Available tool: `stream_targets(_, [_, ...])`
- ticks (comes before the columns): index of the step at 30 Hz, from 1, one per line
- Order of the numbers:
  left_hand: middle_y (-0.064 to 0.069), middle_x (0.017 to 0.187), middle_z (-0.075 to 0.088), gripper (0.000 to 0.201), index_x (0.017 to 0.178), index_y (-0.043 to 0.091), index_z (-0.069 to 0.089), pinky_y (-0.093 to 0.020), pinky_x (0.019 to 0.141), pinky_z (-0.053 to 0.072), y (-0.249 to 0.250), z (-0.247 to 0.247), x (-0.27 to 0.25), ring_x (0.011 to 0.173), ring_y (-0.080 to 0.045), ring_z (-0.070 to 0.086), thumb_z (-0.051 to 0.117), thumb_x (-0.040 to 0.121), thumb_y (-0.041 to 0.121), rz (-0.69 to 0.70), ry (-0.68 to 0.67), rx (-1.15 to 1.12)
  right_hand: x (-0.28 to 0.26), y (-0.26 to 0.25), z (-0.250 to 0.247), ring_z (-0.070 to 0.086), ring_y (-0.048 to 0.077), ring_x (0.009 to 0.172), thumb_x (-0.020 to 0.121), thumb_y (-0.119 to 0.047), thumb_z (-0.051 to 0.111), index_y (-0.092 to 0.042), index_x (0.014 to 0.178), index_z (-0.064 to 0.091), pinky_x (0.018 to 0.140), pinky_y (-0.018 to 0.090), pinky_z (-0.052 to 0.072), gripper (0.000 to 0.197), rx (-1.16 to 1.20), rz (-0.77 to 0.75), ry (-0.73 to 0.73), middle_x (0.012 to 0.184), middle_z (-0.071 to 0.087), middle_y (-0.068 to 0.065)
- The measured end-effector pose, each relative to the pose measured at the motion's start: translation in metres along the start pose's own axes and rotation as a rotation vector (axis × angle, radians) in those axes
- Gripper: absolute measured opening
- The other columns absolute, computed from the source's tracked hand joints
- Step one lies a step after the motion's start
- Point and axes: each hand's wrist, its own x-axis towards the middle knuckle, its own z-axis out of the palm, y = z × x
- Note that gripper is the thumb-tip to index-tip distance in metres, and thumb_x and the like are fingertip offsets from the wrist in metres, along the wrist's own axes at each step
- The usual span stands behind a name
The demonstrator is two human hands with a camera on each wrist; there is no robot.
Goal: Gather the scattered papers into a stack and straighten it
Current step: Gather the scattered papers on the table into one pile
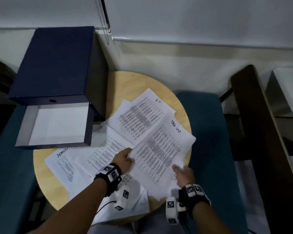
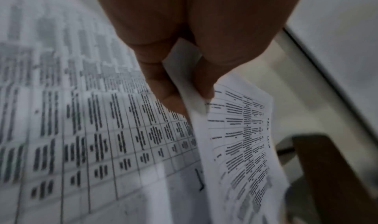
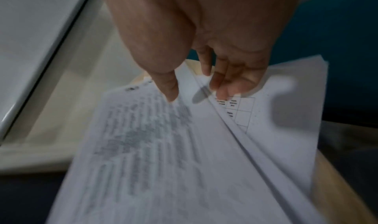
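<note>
Several printed sheets lie fanned over a round wooden table (image 1: 125, 85). One marked "I-T" (image 1: 142, 114) lies at the back, one marked "Admin" (image 1: 64, 164) at the left. A sheet headed "Task list" (image 1: 161, 149) lies on top at the right. My left hand (image 1: 125, 157) pinches the left edge of the "Task list" sheet (image 2: 241, 138) between thumb and fingers (image 2: 169, 98) and lifts it slightly. My right hand (image 1: 183, 173) is at that sheet's near corner. Its thumb (image 3: 169, 88) touches the top sheet (image 3: 153, 146), and its straight fingers (image 3: 220, 85) lie on a gridded sheet (image 3: 276, 130) beneath.
An open dark blue box file (image 1: 57, 125) with a white inside stands on the table's left, its lid (image 1: 54, 65) raised behind. Teal seats flank the table at the right (image 1: 206, 132) and left (image 1: 7, 166). A dark wooden frame (image 1: 254, 115) stands further right.
</note>
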Motion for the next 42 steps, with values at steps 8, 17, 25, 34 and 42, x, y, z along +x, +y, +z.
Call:
stream_targets(8, [-0.010, 0.079, 0.071, 0.034, 0.107, 0.020, 0.060, -0.037, 0.054, 0.054, -0.046, -0.012, -0.048, 0.059, -0.020, 0.061, 0.077, 0.078, 0.017, -0.092, -0.138, -0.371, -0.025, -0.032, 0.009, 0.071, 0.025, 0.092, 0.091, -0.011, 0.064, -0.021, 0.089, 0.072, 0.090, 0.049, 0.055, 0.013, -0.056, -0.331, -0.231, 0.098, 0.076, 0.004])
stream_targets(17, [-0.008, 0.061, 0.058, 0.012, 0.106, 0.002, 0.060, -0.029, 0.054, 0.045, -0.091, -0.029, -0.059, 0.054, -0.022, 0.051, 0.058, 0.095, 0.008, -0.313, 0.305, -0.650, -0.048, -0.062, 0.070, 0.067, 0.027, 0.094, 0.096, -0.022, 0.056, -0.005, 0.108, 0.067, 0.082, 0.033, 0.051, 0.024, -0.746, -0.606, -0.506, 0.106, 0.072, 0.015])
stream_targets(25, [-0.024, 0.075, 0.064, 0.013, 0.098, -0.004, 0.057, -0.058, 0.067, 0.058, -0.193, -0.054, -0.070, 0.064, -0.037, 0.062, 0.061, 0.090, 0.004, -0.538, 0.527, -0.675, -0.048, -0.075, 0.122, 0.046, 0.029, 0.132, 0.091, -0.024, 0.062, -0.013, 0.145, 0.036, 0.105, 0.039, 0.044, 0.061, -0.963, -0.700, -0.268, 0.147, 0.041, 0.010])
stream_targets(34, [-0.024, 0.082, 0.067, 0.011, 0.101, 0.003, 0.061, -0.051, 0.071, 0.059, -0.192, -0.053, -0.067, 0.069, -0.036, 0.065, 0.060, 0.089, 0.004, -0.521, 0.461, -0.633, -0.045, -0.062, 0.135, 0.062, 0.027, 0.102, 0.085, -0.024, 0.070, -0.006, 0.118, 0.058, 0.087, 0.033, 0.051, 0.040, -1.024, -0.612, -0.239, 0.109, 0.063, 0.010])
stream_targets(42, [-0.019, 0.064, 0.060, 0.003, 0.089, 0.007, 0.058, -0.036, 0.050, 0.053, -0.172, -0.064, -0.065, 0.053, -0.030, 0.058, 0.056, 0.090, 0.004, -0.485, 0.494, -0.614, -0.043, -0.076, 0.061, 0.063, 0.027, 0.107, 0.097, -0.018, 0.056, -0.006, 0.119, 0.066, 0.082, 0.026, 0.045, 0.027, -0.752, -0.576, -0.215, 0.114, 0.068, 0.011])
